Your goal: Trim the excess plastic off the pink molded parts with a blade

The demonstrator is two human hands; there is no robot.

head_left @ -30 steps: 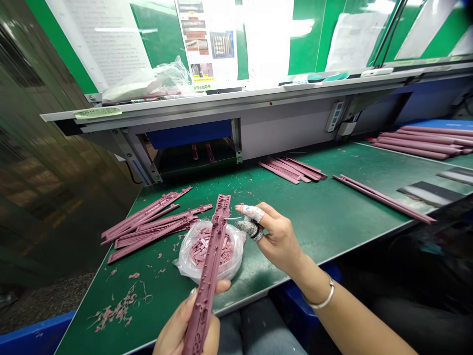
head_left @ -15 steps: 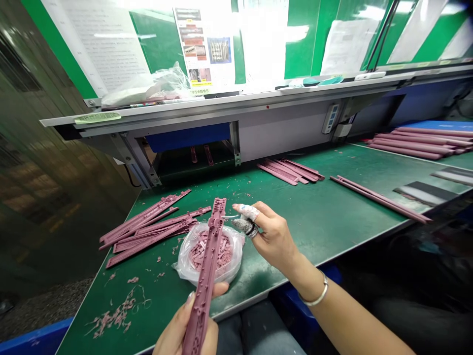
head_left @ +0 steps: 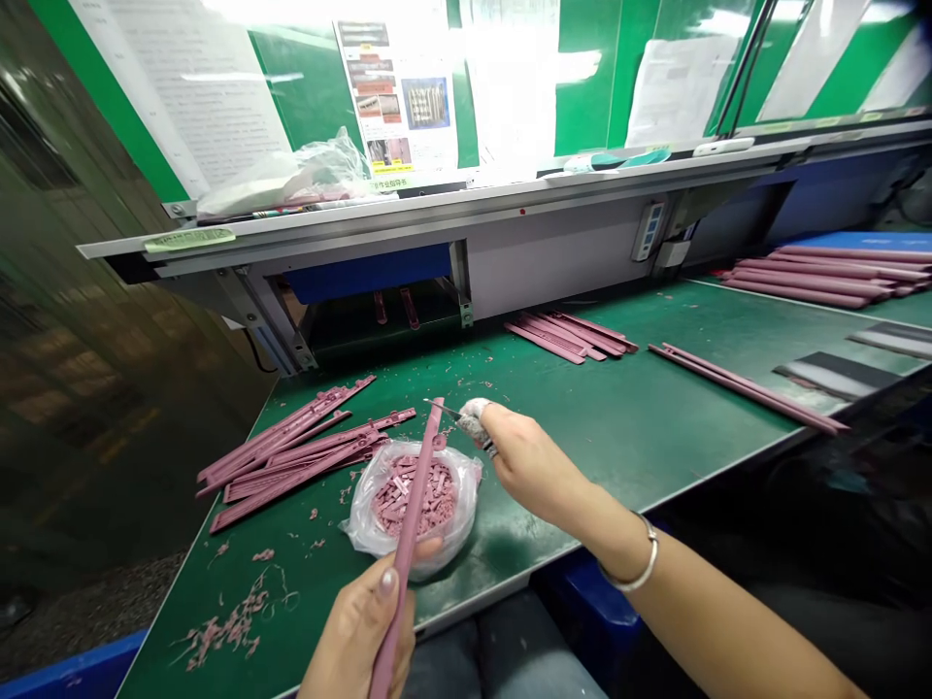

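Note:
My left hand [head_left: 356,626] is closed round the lower part of a long pink plastic strip [head_left: 413,510], which points away from me with a narrow, smooth side up. In my right hand [head_left: 528,461], its thumb and finger wrapped in white and grey coverings, is a thin metal blade [head_left: 446,409]. The blade crosses the strip's far end; whether it touches cannot be made out. Under the strip stands a container lined with a clear plastic bag [head_left: 360,519], holding pink scraps [head_left: 437,495].
Several ribbed pink strips [head_left: 291,461] lie at left on the green table [head_left: 575,456], with pink shavings [head_left: 229,621] nearer me. More strips [head_left: 572,335] lie at the back, a pair [head_left: 743,388] at right, and a pile [head_left: 822,272] beyond. A shelf [head_left: 495,199] spans the back.
The strip has been rolled in my left hand, from its ribbed face to a narrow smooth side. My right hand has moved slightly left, bringing the blade over the strip's far end.

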